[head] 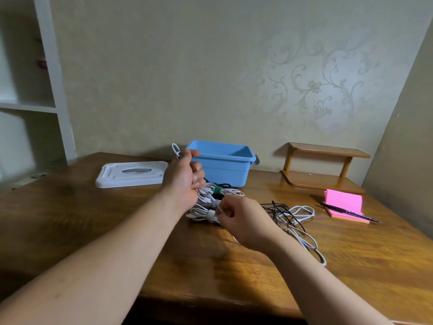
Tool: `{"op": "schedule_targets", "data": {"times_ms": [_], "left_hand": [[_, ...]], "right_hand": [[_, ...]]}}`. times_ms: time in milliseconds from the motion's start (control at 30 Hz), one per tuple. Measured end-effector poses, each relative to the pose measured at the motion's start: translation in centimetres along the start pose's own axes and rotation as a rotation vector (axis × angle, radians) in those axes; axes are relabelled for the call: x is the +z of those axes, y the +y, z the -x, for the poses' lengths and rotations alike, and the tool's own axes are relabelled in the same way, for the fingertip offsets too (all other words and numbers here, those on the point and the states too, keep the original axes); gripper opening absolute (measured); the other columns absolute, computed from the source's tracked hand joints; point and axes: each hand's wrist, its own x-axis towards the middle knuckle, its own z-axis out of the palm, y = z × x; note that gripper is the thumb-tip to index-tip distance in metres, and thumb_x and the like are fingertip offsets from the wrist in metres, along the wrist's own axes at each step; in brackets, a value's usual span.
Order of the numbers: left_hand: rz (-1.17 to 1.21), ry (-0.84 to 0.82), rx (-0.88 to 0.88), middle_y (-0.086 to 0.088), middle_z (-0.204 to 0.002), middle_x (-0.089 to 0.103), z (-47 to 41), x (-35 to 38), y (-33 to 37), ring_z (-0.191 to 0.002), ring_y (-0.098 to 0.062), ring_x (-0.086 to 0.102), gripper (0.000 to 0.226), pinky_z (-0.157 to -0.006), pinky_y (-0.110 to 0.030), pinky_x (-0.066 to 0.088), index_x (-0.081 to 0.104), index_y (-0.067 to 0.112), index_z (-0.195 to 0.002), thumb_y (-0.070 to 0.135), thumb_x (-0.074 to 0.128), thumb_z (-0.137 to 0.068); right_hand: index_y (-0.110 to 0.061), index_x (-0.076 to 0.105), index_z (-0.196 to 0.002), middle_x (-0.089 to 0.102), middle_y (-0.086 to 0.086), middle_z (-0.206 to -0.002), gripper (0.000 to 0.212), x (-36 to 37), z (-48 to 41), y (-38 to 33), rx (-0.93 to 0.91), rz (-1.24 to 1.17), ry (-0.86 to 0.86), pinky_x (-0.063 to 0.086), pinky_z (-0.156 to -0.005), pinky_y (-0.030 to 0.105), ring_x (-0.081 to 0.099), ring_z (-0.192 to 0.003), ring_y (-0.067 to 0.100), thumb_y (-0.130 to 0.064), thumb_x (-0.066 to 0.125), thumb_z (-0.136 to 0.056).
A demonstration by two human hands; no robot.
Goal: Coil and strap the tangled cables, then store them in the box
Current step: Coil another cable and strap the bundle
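My left hand (185,177) is raised in front of the open blue box (225,168) and grips a coil of white cable (175,150), whose loop sticks up above my fingers. Below it lies a pile of white cable bundles (210,198), one bound with a green strap (217,190), another with a white strap (210,215). My right hand (241,219) pinches the white cable just right of that white strap. A tangle of loose black and white cables (293,216) spreads over the table to the right.
The box's white lid (132,174) lies flat to the left of the box. A small wooden shelf (323,167) stands at the back right. A pink notepad (344,205) with a pen (349,212) across it sits right of the cables.
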Motion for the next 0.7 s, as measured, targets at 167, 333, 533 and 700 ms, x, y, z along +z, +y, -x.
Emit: {"op": "schedule_targets", "data": {"times_ms": [167,333,533,700], "left_hand": [[-0.179,-0.166,-0.056,0.002,-0.062,0.044,-1.2,-0.4,3.6,-0.039,-0.004,0.026,0.032,-0.033,-0.018,0.019,0.058,0.015,-0.101,0.037,0.041,-0.116],[-0.943,-0.406,-0.054,-0.008,-0.09,0.06,0.1,-1.3,2.0,-0.051,-0.008,0.038,0.039,-0.037,-0.017,0.027,0.062,0.01,-0.116,0.047,0.06,-0.107],[-1.305,-0.701,-0.091,-0.015,-0.073,0.063,1.0,-1.0,-0.6,-0.062,-0.023,0.05,0.066,-0.057,-0.036,0.041,0.073,0.01,-0.097,0.075,0.065,-0.092],[-1.007,-0.447,0.07,0.024,-0.064,0.046,1.2,-1.2,-0.6,-0.07,-0.006,0.04,0.035,-0.1,-0.038,0.055,0.07,0.013,-0.095,0.04,0.054,-0.111]], "right_hand": [[-0.029,0.066,-0.096,0.071,-0.006,-0.095,0.007,-0.3,0.3,1.6,0.034,0.078,-0.268,0.06,-0.081,0.042,0.067,-0.088,0.015,-0.032,0.063,-0.101],[-0.034,0.061,-0.099,0.075,-0.004,-0.082,0.008,-1.3,-0.5,2.6,0.102,-0.156,0.084,0.062,-0.071,0.044,0.071,-0.071,0.013,-0.029,0.061,-0.106],[-0.025,0.055,-0.104,0.071,-0.004,-0.091,0.025,-3.0,-2.3,1.4,0.084,-0.092,0.171,0.06,-0.07,0.042,0.068,-0.08,0.02,-0.02,0.075,-0.091],[-0.014,0.065,-0.098,0.076,0.006,-0.077,0.019,-5.0,-1.4,2.7,0.105,-0.395,0.104,0.06,-0.058,0.037,0.069,-0.059,0.019,-0.028,0.078,-0.097]]}}
